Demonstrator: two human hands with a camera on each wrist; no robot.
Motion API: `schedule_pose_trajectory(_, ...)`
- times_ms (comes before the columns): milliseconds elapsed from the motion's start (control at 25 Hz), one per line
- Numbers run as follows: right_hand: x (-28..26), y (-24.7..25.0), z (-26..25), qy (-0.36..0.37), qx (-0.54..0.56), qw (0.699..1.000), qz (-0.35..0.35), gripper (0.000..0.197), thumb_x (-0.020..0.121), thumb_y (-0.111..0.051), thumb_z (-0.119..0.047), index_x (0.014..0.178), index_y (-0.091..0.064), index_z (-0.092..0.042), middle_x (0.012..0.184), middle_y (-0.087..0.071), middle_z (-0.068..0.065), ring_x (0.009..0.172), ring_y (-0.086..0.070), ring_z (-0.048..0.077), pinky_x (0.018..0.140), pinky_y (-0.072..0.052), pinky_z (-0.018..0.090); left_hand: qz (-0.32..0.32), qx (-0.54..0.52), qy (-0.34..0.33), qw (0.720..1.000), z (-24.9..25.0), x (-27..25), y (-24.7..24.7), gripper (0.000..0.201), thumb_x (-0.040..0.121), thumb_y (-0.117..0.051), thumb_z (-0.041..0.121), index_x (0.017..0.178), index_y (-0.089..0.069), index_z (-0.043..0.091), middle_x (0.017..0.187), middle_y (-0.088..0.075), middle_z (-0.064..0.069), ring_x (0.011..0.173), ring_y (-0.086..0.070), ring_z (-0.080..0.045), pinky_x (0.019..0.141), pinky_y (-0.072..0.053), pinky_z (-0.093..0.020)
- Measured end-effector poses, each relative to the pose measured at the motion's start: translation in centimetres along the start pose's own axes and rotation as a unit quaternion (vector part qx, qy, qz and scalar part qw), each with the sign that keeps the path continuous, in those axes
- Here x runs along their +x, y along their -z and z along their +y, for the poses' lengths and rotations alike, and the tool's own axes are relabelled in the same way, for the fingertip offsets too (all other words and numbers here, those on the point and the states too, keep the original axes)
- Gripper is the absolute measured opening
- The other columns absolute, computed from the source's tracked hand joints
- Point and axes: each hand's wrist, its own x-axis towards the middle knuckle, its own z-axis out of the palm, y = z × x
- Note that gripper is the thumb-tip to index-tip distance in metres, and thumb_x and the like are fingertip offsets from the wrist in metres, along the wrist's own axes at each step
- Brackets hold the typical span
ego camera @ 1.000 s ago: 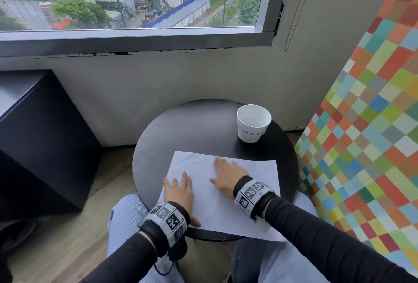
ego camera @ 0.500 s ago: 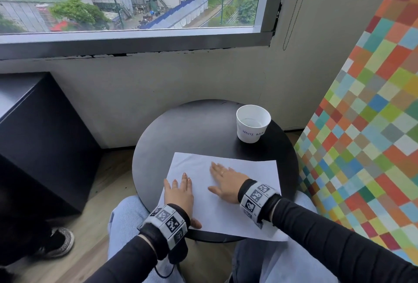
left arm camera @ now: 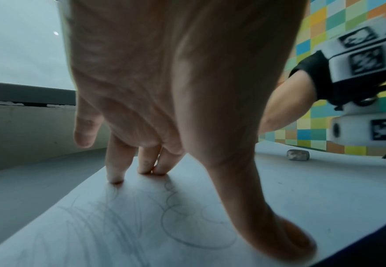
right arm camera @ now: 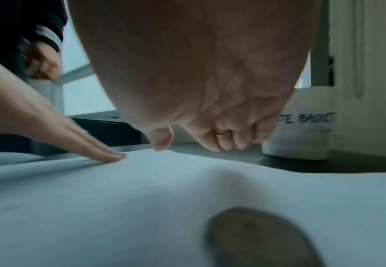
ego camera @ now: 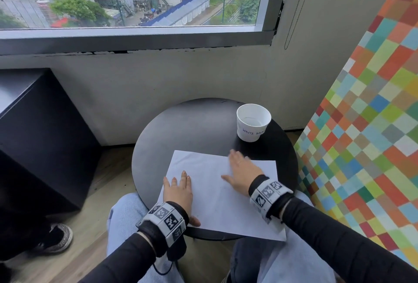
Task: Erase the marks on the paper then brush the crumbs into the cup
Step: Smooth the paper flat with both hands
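Note:
A white paper [ego camera: 217,201] lies on the round black table [ego camera: 181,129], its near edge hanging over my lap. My left hand [ego camera: 178,190] presses flat on the paper's left part, fingers straight. Faint pencil marks [left arm camera: 142,216] show beneath the left hand [left arm camera: 164,90]. My right hand [ego camera: 242,169] lies open on the paper near its far edge, blurred, and holds nothing. A small grey eraser [left arm camera: 298,154] sits on the paper below my right wrist and shows as a blurred oval [right arm camera: 256,240]. The white cup [ego camera: 253,122] stands upright beyond the paper at the back right.
A black cabinet [ego camera: 34,135] stands to the left of the table. A checked colourful panel [ego camera: 373,124] rises close on the right. Another person's shoe [ego camera: 56,237] is on the wooden floor at the lower left. The wall and window run behind the table.
My right hand has slid from the middle of the paper to its far edge, toward the cup. The left hand has stayed pressed on the paper.

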Motion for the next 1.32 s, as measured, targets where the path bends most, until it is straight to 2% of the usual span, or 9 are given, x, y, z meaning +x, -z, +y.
schedule_pose_trajectory(160,-5.8,-2.9,-2.7,0.266,-0.035,0.962,-0.049,0.092,0.080,0.005,-0.066,0.153,-0.001,-0.011,0.160,0.007,0.004,0.148,0.003,0.018,0.114,0.009,0.031,0.001,0.005,0.002,1.000,0.1,0.2,-0.2,0.135,0.073,-0.064,0.075,0.153,0.015,0.001,0.164,0.015,-0.015,0.151,-0.005,-0.036,0.119,-0.003,-0.058)
schedule_pose_trajectory(280,-4.1,-3.3,0.2,0.166,-0.034,0.985,-0.032,0.118,0.060,0.032,-0.077,0.152,0.003,-0.010,0.158,0.013,0.003,0.148,0.004,0.018,0.114,0.010,0.032,-0.004,0.008,0.002,1.000,0.1,0.2,0.0,0.135,0.074,-0.064,0.075,0.153,0.016,0.001,0.163,0.016,-0.015,0.151,-0.005,-0.037,0.119,-0.003,-0.058)
schedule_pose_trajectory(360,-3.2,-2.1,1.9,0.083,-0.038,0.996,-0.001,0.121,0.058,0.028,-0.080,0.152,0.005,-0.008,0.159,0.012,0.006,0.148,0.006,0.018,0.117,0.006,0.033,-0.007,0.012,0.000,1.000,0.2,0.1,0.0,0.134,0.074,-0.063,0.075,0.153,0.016,0.001,0.163,0.016,-0.016,0.151,-0.006,-0.037,0.119,-0.003,-0.058)
schedule_pose_trajectory(560,-7.0,-2.9,-1.9,0.337,-0.050,0.935,-0.101,0.083,0.090,-0.008,-0.066,0.153,0.001,-0.014,0.160,0.006,0.000,0.147,0.005,0.012,0.114,0.013,0.032,-0.002,0.015,0.004,1.000,0.2,0.1,0.0,0.134,0.075,-0.063,0.075,0.153,0.015,0.000,0.163,0.015,-0.016,0.151,-0.007,-0.036,0.119,-0.004,-0.057)
schedule_pose_trajectory(680,-4.3,-2.3,0.7,0.195,-0.081,0.976,-0.047,0.116,0.063,0.026,-0.080,0.152,0.004,-0.009,0.160,0.007,0.006,0.148,0.005,0.016,0.114,0.012,0.034,-0.006,0.008,0.002,1.000,0.1,0.2,0.1,0.135,0.074,-0.064,0.075,0.153,0.016,0.001,0.163,0.016,-0.016,0.151,-0.006,-0.037,0.119,-0.004,-0.058)
schedule_pose_trajectory(760,-3.7,-1.3,1.5,0.134,-0.098,0.986,0.009,0.120,0.060,0.027,-0.081,0.151,0.005,-0.006,0.160,0.009,0.009,0.148,0.006,0.018,0.117,0.008,0.035,-0.007,0.009,-0.001,1.000,0.1,0.2,0.0,0.135,0.074,-0.063,0.076,0.153,0.016,0.001,0.163,0.016,-0.016,0.151,-0.006,-0.037,0.119,-0.003,-0.059)
schedule_pose_trajectory(920,-7.3,-3.1,-2.6,0.343,-0.071,0.932,-0.092,0.083,0.091,-0.011,-0.066,0.153,0.003,-0.012,0.159,0.010,0.002,0.146,0.010,0.011,0.114,0.015,0.032,-0.005,0.016,0.002,1.000,0.2,0.1,0.0,0.134,0.075,-0.063,0.075,0.153,0.015,0.000,0.163,0.015,-0.016,0.151,-0.007,-0.036,0.118,-0.004,-0.059)
schedule_pose_trajectory(1120,-4.5,-1.7,1.4,0.146,-0.106,0.983,0.016,0.125,0.054,0.041,-0.075,0.152,0.002,-0.007,0.160,0.006,0.008,0.148,0.005,0.019,0.110,0.018,0.038,-0.009,0.014,0.001,1.000,0.2,0.0,0.0,0.135,0.074,-0.064,0.075,0.153,0.015,0.000,0.163,0.016,-0.016,0.151,-0.007,-0.037,0.118,-0.004,-0.059)
schedule_pose_trajectory(1320,-7.5,-3.9,-1.3,0.309,-0.100,0.943,-0.076,0.092,0.082,0.006,-0.072,0.153,0.000,-0.013,0.160,0.004,0.002,0.147,0.003,0.013,0.115,0.015,0.040,-0.004,0.011,0.008,1.000,0.3,0.1,0.0,0.136,0.073,-0.066,0.074,0.153,0.014,0.000,0.163,0.014,-0.016,0.151,-0.007,-0.036,0.118,-0.003,-0.058)
